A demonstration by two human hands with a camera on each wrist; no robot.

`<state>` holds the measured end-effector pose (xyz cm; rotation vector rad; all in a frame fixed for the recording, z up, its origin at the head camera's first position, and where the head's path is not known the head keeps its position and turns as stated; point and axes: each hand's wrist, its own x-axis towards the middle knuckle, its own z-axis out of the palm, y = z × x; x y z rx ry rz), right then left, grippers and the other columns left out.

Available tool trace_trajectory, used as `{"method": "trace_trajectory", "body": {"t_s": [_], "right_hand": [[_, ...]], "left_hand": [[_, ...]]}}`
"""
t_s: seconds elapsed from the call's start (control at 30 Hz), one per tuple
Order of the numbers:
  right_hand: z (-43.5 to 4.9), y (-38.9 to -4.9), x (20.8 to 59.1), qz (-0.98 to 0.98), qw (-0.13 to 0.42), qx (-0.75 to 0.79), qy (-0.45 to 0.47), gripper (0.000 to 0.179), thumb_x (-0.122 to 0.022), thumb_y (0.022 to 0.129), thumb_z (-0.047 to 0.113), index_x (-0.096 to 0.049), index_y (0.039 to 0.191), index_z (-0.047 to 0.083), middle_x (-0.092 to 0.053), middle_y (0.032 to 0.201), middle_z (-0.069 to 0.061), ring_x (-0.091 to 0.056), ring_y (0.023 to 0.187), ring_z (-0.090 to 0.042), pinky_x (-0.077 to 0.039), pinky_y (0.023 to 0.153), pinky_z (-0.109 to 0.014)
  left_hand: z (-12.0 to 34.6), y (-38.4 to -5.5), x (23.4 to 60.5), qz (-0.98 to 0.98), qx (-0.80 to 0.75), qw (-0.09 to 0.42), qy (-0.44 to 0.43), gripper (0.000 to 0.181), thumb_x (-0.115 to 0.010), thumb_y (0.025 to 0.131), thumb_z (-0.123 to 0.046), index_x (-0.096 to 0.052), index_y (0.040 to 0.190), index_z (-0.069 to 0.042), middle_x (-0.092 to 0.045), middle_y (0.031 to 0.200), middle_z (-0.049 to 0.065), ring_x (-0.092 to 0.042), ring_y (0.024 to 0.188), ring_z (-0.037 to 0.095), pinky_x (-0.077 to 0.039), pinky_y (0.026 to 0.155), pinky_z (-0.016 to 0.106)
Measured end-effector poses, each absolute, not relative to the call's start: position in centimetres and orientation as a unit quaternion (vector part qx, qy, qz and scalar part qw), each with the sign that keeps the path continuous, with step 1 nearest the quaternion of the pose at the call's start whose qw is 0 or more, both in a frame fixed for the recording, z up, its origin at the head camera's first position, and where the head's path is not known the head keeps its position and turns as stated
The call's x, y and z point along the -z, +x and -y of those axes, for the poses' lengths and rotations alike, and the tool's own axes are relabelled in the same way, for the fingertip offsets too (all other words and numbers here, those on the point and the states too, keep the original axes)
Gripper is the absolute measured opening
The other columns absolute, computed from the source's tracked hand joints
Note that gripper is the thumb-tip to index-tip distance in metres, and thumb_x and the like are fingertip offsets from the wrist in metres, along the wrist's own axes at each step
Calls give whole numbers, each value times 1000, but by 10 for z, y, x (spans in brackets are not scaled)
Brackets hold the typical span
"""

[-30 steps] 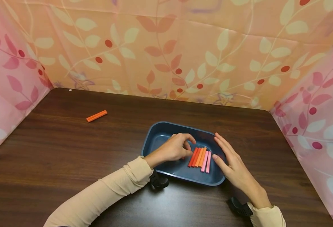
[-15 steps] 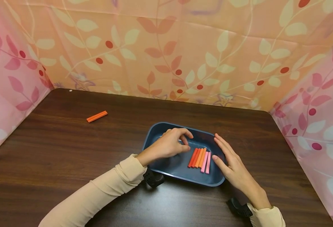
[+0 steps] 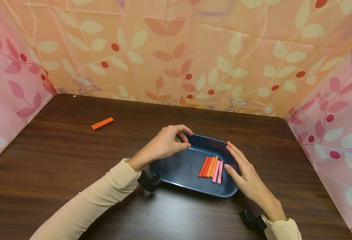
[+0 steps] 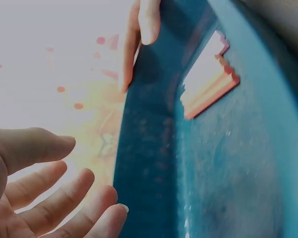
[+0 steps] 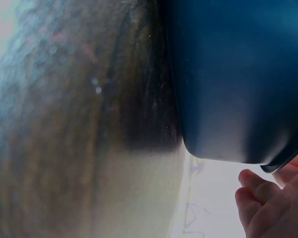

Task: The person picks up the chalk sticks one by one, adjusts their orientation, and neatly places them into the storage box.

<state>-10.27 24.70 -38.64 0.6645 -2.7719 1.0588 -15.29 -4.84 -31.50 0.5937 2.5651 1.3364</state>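
A dark blue rectangular tray [image 3: 178, 181] stands on the table, turned slightly. Toward its right end several slim coloured sticks [image 3: 210, 167] lie side by side on the tray floor, running from red through orange to pink. Above the tray's left end is my left hand [image 3: 170, 141], its fingers loosely bent and apart; the left wrist view shows nothing between thumb and fingers [image 4: 64, 198]. My right hand [image 3: 247, 175] holds the tray's right rim, thumb on the inner side and long fingers along the outside. In the right wrist view the fingertips [image 5: 256, 186] sit beside the rim's corner.
Two orange sticks [image 3: 102, 123] lie together on the dark wood table [image 3: 59, 160], at the back left. A small white spot [image 3: 74, 96] shows near the far edge. Patterned pink and orange curtains [image 3: 176, 53] hang close behind and on both sides.
My left hand has drawn back leftward and away from the sticks, toward the tray's far left corner. The right hand, the tray and the sticks have stayed put.
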Motion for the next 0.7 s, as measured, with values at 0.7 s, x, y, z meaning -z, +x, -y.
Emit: {"method": "trace_trajectory", "body": {"t_s": [0.7], "right_hand": [[-247,-102,387,910,56,-348,220,64,-61,97,14,-33,155,12,-28,163,-6,-30,148,-28,-14,108,-1]], "left_hand": [[89,-158,306,-873,-443,71,192,35,-72,89,-11,-64,123,-8,-71,98,8,-68,82,18,-52,68,28]]}}
